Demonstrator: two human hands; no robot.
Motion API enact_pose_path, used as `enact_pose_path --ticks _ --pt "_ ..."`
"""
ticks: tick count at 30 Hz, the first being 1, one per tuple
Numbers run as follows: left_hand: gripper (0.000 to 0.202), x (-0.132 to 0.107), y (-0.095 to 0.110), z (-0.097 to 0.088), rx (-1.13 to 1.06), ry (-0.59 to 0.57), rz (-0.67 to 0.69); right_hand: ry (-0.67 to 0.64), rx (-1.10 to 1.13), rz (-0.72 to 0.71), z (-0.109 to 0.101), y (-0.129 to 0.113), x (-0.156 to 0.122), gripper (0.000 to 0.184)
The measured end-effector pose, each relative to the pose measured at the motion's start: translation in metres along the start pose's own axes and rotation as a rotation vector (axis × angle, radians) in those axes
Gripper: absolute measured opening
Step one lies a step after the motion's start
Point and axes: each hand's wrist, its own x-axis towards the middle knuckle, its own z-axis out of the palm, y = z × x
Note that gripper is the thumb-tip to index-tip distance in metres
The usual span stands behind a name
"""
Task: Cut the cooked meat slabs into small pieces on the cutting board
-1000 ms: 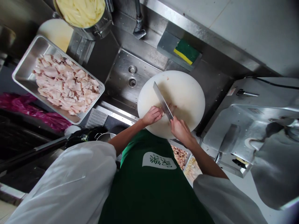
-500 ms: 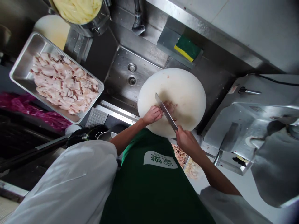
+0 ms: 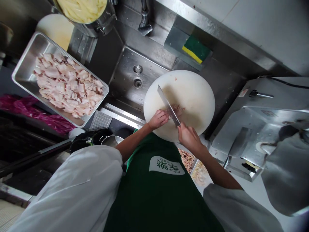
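Note:
A round white cutting board (image 3: 193,93) lies across the steel sink's right side. My right hand (image 3: 188,136) is closed round the handle of a cleaver (image 3: 168,105), whose blade slants up and to the left over the board. My left hand (image 3: 158,118), fingers curled, presses down on a small pink piece of raw meat (image 3: 178,110) right beside the blade.
A steel tray (image 3: 26,69) heaped with sliced raw meat sits at the left. A pot of pale strips (image 3: 83,9) stands behind it. A green and yellow sponge (image 3: 195,49) rests behind the board. A steel slicing machine (image 3: 260,119) fills the right. Trays of chopped meat (image 3: 187,158) sit below the board.
The cleaver was drawn back toward me half a second ago and has now slid forward again across the meat. My left hand stayed on the meat.

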Motion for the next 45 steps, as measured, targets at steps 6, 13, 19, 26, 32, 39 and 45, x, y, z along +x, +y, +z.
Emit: enact_pose_path --ticks 6,13,19,26,32,39,45 --pt "0.019 -0.002 -0.003 0.003 -0.039 -0.010 0.001 -0.130 -0.003 0.038 0.013 0.006 -0.048 0.028" --pt "0.020 -0.005 0.001 -0.006 0.000 0.006 -0.032 0.011 0.075 0.010 0.022 -0.014 0.054 0.032" --pt "0.017 -0.011 -0.001 -0.007 0.062 0.028 -0.041 0.063 0.139 -0.049 0.026 -0.004 0.059 0.034" --pt "0.014 -0.004 0.008 -0.017 0.086 0.082 -0.020 -0.005 0.126 -0.001 0.060 -0.009 0.012 0.037" --pt "0.012 0.004 0.009 -0.028 0.058 0.050 -0.074 0.028 0.188 -0.041 0.050 -0.004 0.026 0.038" --pt "0.011 -0.002 -0.004 -0.018 0.115 0.006 -0.034 0.101 0.207 -0.011 0.024 0.009 0.021 0.033" --pt "0.017 -0.008 -0.015 -0.015 0.116 -0.021 -0.027 0.062 0.208 -0.076 0.034 0.000 -0.041 0.034"
